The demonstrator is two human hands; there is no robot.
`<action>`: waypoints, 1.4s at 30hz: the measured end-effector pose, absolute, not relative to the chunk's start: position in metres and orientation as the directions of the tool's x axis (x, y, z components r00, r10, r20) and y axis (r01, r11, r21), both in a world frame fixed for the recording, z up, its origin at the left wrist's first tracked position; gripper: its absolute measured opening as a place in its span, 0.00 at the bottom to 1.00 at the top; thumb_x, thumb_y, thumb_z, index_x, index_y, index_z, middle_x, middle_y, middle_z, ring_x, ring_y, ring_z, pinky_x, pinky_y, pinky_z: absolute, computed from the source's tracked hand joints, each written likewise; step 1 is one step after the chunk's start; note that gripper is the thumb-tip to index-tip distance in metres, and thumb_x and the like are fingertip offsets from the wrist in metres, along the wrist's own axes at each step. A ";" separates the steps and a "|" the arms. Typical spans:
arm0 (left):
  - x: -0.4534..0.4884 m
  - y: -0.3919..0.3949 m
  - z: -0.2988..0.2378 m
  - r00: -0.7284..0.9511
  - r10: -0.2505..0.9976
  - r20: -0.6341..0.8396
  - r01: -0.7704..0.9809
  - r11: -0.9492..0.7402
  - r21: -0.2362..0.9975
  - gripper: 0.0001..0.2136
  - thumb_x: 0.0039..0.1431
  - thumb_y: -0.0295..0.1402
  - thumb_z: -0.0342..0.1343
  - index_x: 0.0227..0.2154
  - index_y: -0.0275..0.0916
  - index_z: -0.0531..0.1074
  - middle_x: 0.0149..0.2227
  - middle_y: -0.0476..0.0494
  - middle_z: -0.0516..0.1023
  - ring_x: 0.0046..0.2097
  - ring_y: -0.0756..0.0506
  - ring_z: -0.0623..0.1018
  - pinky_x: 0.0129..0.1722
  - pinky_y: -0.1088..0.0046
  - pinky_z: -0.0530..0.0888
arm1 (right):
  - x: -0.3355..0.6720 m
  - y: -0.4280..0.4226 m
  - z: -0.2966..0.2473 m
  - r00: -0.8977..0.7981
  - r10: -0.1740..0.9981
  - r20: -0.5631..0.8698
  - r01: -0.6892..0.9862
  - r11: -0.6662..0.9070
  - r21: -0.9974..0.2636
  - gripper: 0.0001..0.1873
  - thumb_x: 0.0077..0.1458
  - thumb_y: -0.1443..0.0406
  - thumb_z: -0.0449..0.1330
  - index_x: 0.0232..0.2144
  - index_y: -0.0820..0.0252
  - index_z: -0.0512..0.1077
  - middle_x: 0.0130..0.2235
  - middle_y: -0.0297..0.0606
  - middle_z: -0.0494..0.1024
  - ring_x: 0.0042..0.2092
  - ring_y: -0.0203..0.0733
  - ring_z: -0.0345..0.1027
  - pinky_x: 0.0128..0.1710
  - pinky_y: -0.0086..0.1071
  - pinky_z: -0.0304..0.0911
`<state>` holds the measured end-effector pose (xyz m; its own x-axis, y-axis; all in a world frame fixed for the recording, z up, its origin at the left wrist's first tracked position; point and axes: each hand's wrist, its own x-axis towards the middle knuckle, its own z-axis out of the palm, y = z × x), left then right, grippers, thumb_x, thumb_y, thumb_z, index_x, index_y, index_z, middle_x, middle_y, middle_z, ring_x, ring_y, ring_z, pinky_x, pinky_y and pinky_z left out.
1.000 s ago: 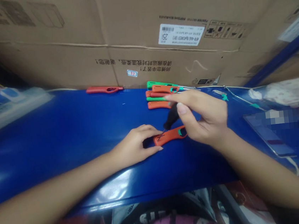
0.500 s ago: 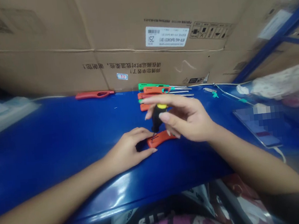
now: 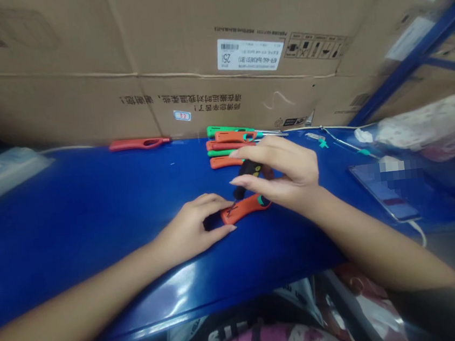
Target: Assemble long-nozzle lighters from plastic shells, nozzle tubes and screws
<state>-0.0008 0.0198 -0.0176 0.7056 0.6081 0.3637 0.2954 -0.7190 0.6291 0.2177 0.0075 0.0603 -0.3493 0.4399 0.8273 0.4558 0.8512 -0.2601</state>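
Note:
An orange gas lighter (image 3: 244, 209) lies on the blue tabletop (image 3: 106, 216), a teal trigger near its right end. My left hand (image 3: 200, 222) is closed on the lighter's left end, thumb at the near side and fingers at the far side. In my right hand (image 3: 286, 169) is a short black and yellow screwdriver (image 3: 245, 179), gripped between thumb and fingers. Its shaft slants down to the left, with the tip at the lighter's left end. My right hand partly covers the screwdriver's handle and the lighter's right end.
Several green, red and orange lighters (image 3: 225, 144) lie side by side behind my right hand. A red lighter casing (image 3: 139, 143) rests by the large cardboard box (image 3: 180, 34). On the right are a phone (image 3: 384, 192) with a white cable and a patterned plastic bag (image 3: 421, 123).
My right hand has turned, and the screwdriver handle leans further to the right. The lighter's teal trigger now shows. My left hand keeps its hold; the whole view has shifted slightly.

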 end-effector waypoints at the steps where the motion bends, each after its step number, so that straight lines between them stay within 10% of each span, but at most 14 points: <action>1: -0.001 0.020 -0.018 0.708 0.607 0.360 0.294 -0.718 0.631 0.15 0.59 0.35 0.65 0.49 0.38 0.77 0.46 0.41 0.80 0.47 0.43 0.80 0.51 0.65 0.77 | 0.219 0.007 0.061 -0.368 0.451 0.813 0.467 0.846 -0.258 0.13 0.63 0.60 0.61 0.47 0.58 0.78 0.40 0.39 0.83 0.40 0.41 0.77 0.47 0.39 0.74; 5: 0.000 0.020 -0.017 0.715 0.605 0.349 0.295 -0.714 0.635 0.15 0.59 0.35 0.64 0.49 0.38 0.77 0.45 0.41 0.80 0.47 0.43 0.80 0.51 0.65 0.77 | 0.221 0.006 0.061 -0.455 0.622 0.638 0.393 0.783 -0.483 0.19 0.69 0.61 0.51 0.58 0.54 0.71 0.48 0.39 0.81 0.37 0.36 0.75 0.39 0.33 0.74; 11: -0.001 0.019 -0.016 0.704 0.606 0.370 0.281 -0.716 0.639 0.14 0.58 0.34 0.65 0.47 0.38 0.77 0.44 0.41 0.80 0.46 0.43 0.80 0.50 0.65 0.77 | 0.219 0.005 0.061 -0.400 0.534 0.745 0.453 0.822 -0.346 0.18 0.62 0.59 0.63 0.52 0.55 0.75 0.44 0.40 0.82 0.37 0.39 0.74 0.43 0.36 0.73; 15: -0.001 0.020 -0.016 0.709 0.608 0.358 0.289 -0.713 0.639 0.15 0.59 0.35 0.65 0.48 0.39 0.77 0.45 0.41 0.80 0.47 0.42 0.80 0.51 0.63 0.77 | 0.216 0.003 0.058 -0.451 0.684 0.573 0.375 0.728 -0.574 0.22 0.68 0.60 0.53 0.63 0.53 0.65 0.52 0.41 0.78 0.36 0.36 0.75 0.36 0.33 0.74; 21: -0.001 0.020 -0.017 0.708 0.598 0.377 0.275 -0.725 0.632 0.14 0.59 0.35 0.65 0.47 0.37 0.77 0.44 0.41 0.80 0.47 0.43 0.80 0.50 0.65 0.77 | 0.215 0.003 0.058 -0.349 0.428 0.834 0.496 0.839 -0.223 0.16 0.59 0.61 0.65 0.48 0.58 0.77 0.41 0.42 0.81 0.41 0.42 0.75 0.42 0.37 0.74; 26: -0.001 0.019 -0.015 0.709 0.604 0.364 0.281 -0.716 0.639 0.15 0.58 0.34 0.65 0.47 0.38 0.77 0.44 0.41 0.80 0.46 0.43 0.80 0.50 0.66 0.77 | 0.213 0.000 0.064 -0.405 0.613 0.679 0.374 0.788 -0.488 0.15 0.66 0.64 0.55 0.52 0.57 0.76 0.43 0.40 0.81 0.42 0.40 0.75 0.37 0.34 0.74; 31: -0.001 0.019 -0.015 0.709 0.605 0.362 0.274 -0.710 0.649 0.15 0.58 0.34 0.65 0.48 0.39 0.77 0.44 0.42 0.80 0.46 0.43 0.80 0.51 0.65 0.77 | 0.215 0.003 0.058 -0.320 0.463 0.826 0.491 0.827 -0.274 0.15 0.58 0.60 0.66 0.48 0.56 0.78 0.38 0.40 0.78 0.34 0.39 0.71 0.37 0.37 0.73; 36: -0.001 0.020 -0.016 0.710 0.600 0.369 0.272 -0.717 0.642 0.15 0.59 0.35 0.65 0.48 0.37 0.77 0.45 0.40 0.80 0.47 0.43 0.80 0.51 0.65 0.77 | 0.217 0.003 0.056 -0.449 0.615 0.648 0.344 0.789 -0.510 0.19 0.68 0.63 0.53 0.58 0.55 0.70 0.48 0.42 0.78 0.37 0.38 0.73 0.30 0.31 0.72; 42: -0.002 0.020 -0.016 0.716 0.590 0.372 0.261 -0.721 0.641 0.16 0.59 0.34 0.65 0.49 0.38 0.77 0.44 0.41 0.80 0.47 0.43 0.79 0.51 0.65 0.77 | 0.217 0.002 0.056 -0.446 0.411 0.795 0.427 0.878 -0.215 0.20 0.60 0.62 0.64 0.54 0.58 0.74 0.43 0.42 0.80 0.44 0.44 0.74 0.43 0.37 0.73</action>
